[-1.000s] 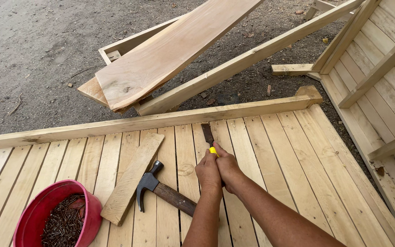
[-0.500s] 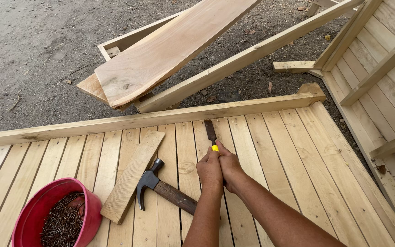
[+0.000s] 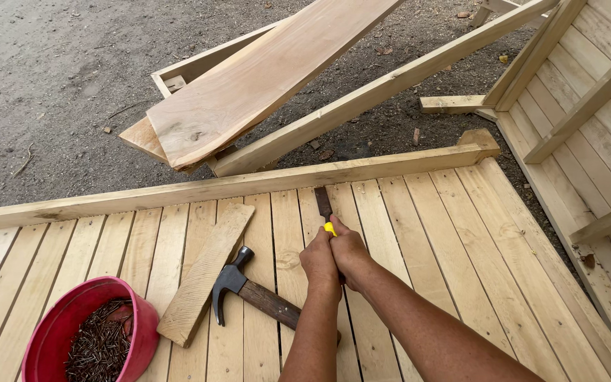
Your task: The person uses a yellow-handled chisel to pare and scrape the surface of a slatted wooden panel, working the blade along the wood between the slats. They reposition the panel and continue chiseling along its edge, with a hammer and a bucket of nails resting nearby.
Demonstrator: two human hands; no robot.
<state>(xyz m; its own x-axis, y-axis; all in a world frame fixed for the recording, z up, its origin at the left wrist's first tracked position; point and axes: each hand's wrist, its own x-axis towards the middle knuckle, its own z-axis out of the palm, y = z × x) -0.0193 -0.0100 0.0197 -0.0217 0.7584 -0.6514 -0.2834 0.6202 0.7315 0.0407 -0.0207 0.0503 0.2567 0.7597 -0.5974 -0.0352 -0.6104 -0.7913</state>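
Observation:
Both my hands are wrapped around the yellow handle of a chisel [image 3: 324, 205]. Its dark blade lies flat along a slat and points at the long rail [image 3: 178, 192] at the panel's far edge. My left hand [image 3: 319, 263] grips the handle from the left, my right hand [image 3: 352, 250] from the right, pressed together. The slatted wooden panel [image 3: 419, 233] lies under them. A claw hammer [image 3: 249, 293] with a brown wooden handle lies just left of my left wrist, head toward a loose short board [image 3: 205, 272].
A red bowl [image 3: 65, 325] full of nails sits at the lower left on the panel. Beyond the rail, planks [image 3: 249, 92] and a long beam [image 3: 383, 88] rest on bare dirt. Another slatted panel [image 3: 588, 127] lies to the right.
My hands and the chisel have stayed in place; the blade sits near the rail as before. Nothing else has moved.

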